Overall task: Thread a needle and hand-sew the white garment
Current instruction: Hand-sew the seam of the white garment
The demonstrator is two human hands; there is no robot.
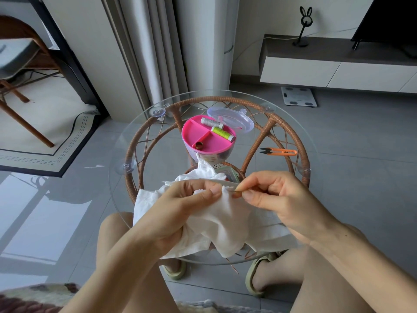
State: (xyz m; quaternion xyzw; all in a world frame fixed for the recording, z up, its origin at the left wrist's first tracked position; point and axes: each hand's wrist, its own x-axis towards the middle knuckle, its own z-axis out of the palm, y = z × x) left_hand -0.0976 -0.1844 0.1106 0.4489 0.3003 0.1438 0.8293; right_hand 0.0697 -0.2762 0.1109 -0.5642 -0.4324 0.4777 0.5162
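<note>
The white garment (225, 220) lies bunched over the near edge of the round glass table (316, 141). My left hand (180, 208) grips a fold of the cloth, thumb on top near its edge. My right hand (270, 195) pinches the needle (234, 190) between thumb and forefinger, right at that gathered edge. The needle's tip sits in or against the fabric. Any thread is too fine to make out.
A pink sewing box (203, 136) holds a grey spool (212, 123), a green spool (223, 133) and a thimble (198, 145). Its clear lid (232, 119) lies behind it. Orange thread snips (278, 151) rest at the right. My knees and sandalled feet are under the table.
</note>
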